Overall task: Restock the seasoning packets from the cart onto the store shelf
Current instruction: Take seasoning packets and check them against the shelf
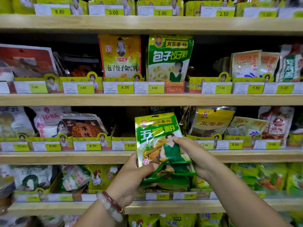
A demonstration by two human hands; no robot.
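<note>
I hold a stack of green and yellow seasoning packets [157,141] upright in front of the third wooden shelf [65,157]. My left hand [131,179] grips the stack from below and the left, thumb across the front. My right hand [195,153] pinches the front packet's right edge, thumb on its face. Directly behind the packets, a cardboard display slot [123,136] above the 5.00 price tag looks dark and mostly bare. The cart is out of view.
Shelves run across the whole view, packed with other seasoning bags behind yellow price-tag rails. A similar green packet [169,58] stands one shelf up. Yellow bags [211,122] sit right of the slot, an orange-brown bag [85,126] left of it. Bracelets circle my left wrist [109,203].
</note>
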